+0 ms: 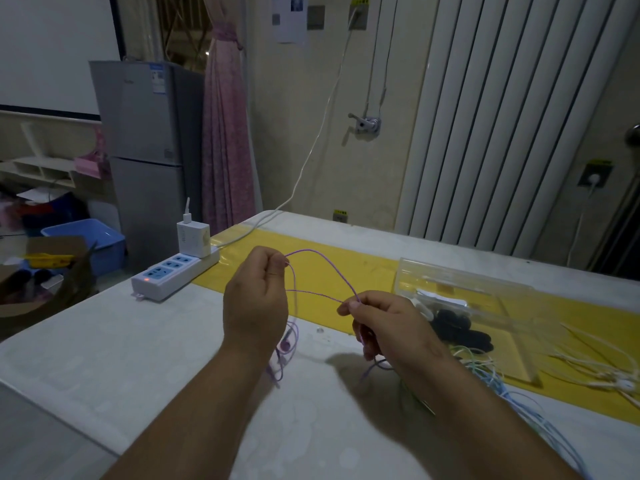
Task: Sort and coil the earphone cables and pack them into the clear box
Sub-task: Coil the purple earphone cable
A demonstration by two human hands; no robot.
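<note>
A purple earphone cable [329,268] arcs in the air between my two hands above the table. My left hand [256,299] pinches one bend of it near the top. My right hand [384,323] pinches the other bend, with more purple cable running down through its curled fingers. The cable's loose ends and earbuds hang down below my left hand onto the table. The clear box [519,306] lies on the right with its lid open, holding black and white earphones. Blue and green cables [491,375] lie beside my right forearm. White earphones [609,375] lie at the far right.
A white power strip [173,275] with a charger plugged in sits at the table's left edge, its white cord running to a wall socket. A yellow strip [346,271] crosses the white table. A radiator stands behind the table; a fridge and blue bin are off to the left.
</note>
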